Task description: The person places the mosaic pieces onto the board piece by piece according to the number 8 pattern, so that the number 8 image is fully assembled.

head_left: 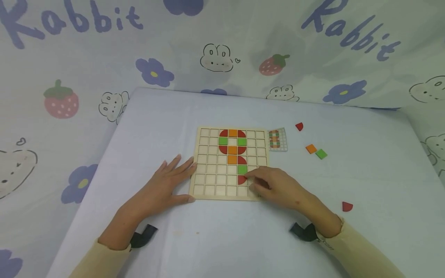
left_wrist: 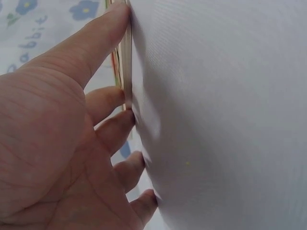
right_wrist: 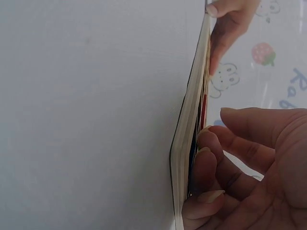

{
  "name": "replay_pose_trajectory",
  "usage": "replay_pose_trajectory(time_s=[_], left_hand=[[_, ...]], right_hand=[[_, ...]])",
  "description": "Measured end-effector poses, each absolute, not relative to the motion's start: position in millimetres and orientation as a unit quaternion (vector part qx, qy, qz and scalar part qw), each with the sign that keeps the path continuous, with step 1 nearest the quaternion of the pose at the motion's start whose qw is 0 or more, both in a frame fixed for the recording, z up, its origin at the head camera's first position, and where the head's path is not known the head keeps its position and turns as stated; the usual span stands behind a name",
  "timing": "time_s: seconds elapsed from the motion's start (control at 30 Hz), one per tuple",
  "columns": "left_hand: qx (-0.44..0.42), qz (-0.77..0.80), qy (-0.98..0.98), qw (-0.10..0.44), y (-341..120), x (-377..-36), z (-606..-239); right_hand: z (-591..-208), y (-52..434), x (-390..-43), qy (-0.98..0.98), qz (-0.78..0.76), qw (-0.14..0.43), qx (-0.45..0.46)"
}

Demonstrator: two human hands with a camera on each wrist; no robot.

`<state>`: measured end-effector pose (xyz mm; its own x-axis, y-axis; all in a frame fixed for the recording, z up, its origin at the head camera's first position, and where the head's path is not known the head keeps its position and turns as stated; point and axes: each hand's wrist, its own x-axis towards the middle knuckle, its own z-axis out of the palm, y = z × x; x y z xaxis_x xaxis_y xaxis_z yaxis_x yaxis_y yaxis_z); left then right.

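A wooden grid board lies on the white table, with red, orange and green tiles set down its middle columns. My left hand lies flat, its straight fingers against the board's left edge and the thumb at the front left corner. My right hand rests on the board's lower right part with curled fingers. Its fingertips pinch the right edge of a red quarter-circle tile that sits in a cell under a green tile. In the right wrist view the right hand's fingers touch the board.
A small pattern card lies by the board's far right corner. Loose tiles lie to the right: a red quarter-circle, an orange square, a green square and another red quarter-circle. A printed cloth hangs behind the table.
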<state>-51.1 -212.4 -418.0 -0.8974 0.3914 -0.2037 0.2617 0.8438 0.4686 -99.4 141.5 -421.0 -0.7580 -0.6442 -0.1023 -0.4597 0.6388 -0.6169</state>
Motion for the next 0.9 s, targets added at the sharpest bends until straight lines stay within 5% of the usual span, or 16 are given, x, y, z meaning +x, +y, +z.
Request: replay_pose_trajectory(time_s=[0.9], left_hand=[[0.173,0.22,0.948,0.15,-211.6,-51.1,-416.7]], right_hand=[[-417.3,186.2,-101.0,0.901,-0.313,0.146,-0.262]])
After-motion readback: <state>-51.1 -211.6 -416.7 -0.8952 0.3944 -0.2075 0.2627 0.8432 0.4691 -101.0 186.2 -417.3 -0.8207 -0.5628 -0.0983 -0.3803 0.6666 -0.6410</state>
